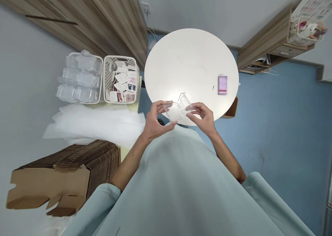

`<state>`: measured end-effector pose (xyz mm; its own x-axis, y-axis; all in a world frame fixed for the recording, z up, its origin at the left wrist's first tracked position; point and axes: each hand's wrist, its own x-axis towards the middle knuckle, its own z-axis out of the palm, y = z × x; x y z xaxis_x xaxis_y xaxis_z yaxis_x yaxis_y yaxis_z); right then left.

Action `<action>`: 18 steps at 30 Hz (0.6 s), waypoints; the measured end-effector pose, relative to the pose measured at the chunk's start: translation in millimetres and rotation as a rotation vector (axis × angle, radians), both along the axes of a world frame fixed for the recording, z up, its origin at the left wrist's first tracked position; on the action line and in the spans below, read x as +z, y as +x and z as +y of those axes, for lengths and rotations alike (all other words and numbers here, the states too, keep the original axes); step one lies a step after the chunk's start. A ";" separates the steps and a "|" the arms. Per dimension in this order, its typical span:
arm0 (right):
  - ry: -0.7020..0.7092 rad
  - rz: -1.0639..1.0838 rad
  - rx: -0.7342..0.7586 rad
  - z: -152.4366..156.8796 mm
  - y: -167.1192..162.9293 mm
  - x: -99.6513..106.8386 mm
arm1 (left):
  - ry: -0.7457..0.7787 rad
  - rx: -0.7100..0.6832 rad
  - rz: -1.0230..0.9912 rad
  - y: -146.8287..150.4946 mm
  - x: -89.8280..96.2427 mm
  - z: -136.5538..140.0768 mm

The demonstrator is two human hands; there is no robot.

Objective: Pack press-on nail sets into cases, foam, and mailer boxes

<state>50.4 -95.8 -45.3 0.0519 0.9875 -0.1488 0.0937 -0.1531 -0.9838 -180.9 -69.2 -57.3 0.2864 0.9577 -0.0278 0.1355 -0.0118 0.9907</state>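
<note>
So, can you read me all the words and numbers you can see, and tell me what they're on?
None can be read for sure.
Clear hinged plastic box: no writing can be made out.
Purple rectangular item on the round white table: blurred into blocks, unreadable.
Small cards in the white basket: too small to read.
White sheet at upper right: marks too blurred to read.

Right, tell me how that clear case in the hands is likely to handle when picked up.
The clear case is probably light, since its walls look thin and see-through. It seems fairly stiff: its edges hold a clean shape between the left hand and right hand. It may flop at the middle joint, as its two halves stand open.
</note>
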 end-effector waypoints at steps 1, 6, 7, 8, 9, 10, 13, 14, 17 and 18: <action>-0.003 -0.024 -0.048 -1.5 -4.2 -1.3 | -0.003 0.024 0.010 2.6 -1.3 -2.8; 0.004 -0.175 -0.263 -1.6 -15.4 -12.2 | -0.116 0.057 -0.012 14.6 -14.2 -14.0; -0.008 -0.185 -0.286 0.9 -14.5 -14.5 | -0.160 0.067 -0.047 15.7 -18.0 -14.3; -0.028 -0.185 -0.300 4.0 -12.9 -16.6 | -0.208 0.085 -0.083 16.2 -22.0 -13.7; -0.052 -0.177 -0.307 7.5 -10.7 -18.4 | -0.254 0.107 -0.112 16.1 -26.0 -12.4; -0.079 -0.160 -0.305 11.2 -8.2 -19.9 | -0.292 0.127 -0.131 15.5 -29.8 -10.5; -0.160 -0.085 -0.265 21.7 -1.1 -22.5 | -0.355 0.144 -0.131 11.0 -37.5 -4.3; -0.182 -0.062 -0.246 24.7 0.8 -22.9 | -0.366 0.136 -0.126 8.9 -38.5 -3.0; -0.234 -0.005 -0.174 32.8 4.0 -24.1 | -0.399 0.088 -0.117 1.7 -37.9 -1.8; -0.255 0.014 -0.142 35.2 3.9 -24.7 | -0.412 0.065 -0.122 -0.8 -37.1 -2.0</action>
